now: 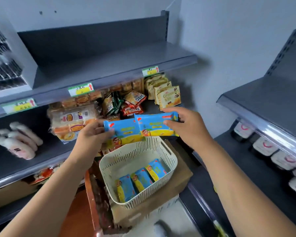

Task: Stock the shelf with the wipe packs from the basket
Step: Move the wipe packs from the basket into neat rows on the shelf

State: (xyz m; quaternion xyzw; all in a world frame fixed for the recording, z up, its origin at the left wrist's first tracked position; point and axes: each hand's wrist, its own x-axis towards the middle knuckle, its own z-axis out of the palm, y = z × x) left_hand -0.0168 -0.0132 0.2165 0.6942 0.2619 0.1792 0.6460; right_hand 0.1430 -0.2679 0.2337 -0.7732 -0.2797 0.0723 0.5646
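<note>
My left hand point(92, 134) grips a blue and yellow wipe pack point(125, 130) by its left end. My right hand point(186, 129) holds a second, matching wipe pack point(154, 124) by its right end, and this one overlaps the first. Both packs hang above the cream slotted basket point(167, 156), in front of the middle shelf point(46, 151). Inside the basket lie three more wipe packs point(142, 178) side by side. The grey top shelf point(109, 62) above holds nothing.
Snack packets point(132, 100), bread packs point(73, 120) and fluffy white items point(19, 141) fill the middle shelf. The basket rests on a cardboard box point(183, 177) on a wooden stool point(91, 194). A second shelf unit point(272, 100) at right carries white-lidded tubs point(263, 146).
</note>
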